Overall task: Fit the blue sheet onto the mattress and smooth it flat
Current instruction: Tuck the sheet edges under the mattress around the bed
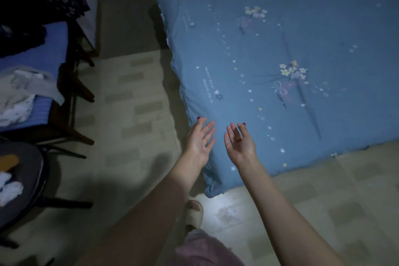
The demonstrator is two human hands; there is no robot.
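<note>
The blue sheet (pixel 280 49), printed with small flowers and stars, covers the mattress on the floor and fills the upper right of the view. Its near left corner (pixel 212 188) is wrapped over the mattress, with a few creases near the flower prints. My left hand (pixel 199 140) hovers open, palm up, over the mattress's left edge close to that corner. My right hand (pixel 238 142) is beside it, also open with palm up and fingers apart, above the sheet. Neither hand holds any fabric.
Pale patterned flooring (pixel 133 114) runs along the mattress's left and near sides. Wooden chairs with blue cushions and piled clothes (pixel 32 84) stand at the left, and a dark round stool (pixel 23 181) sits lower left. My slippered foot (pixel 192 214) is by the mattress corner.
</note>
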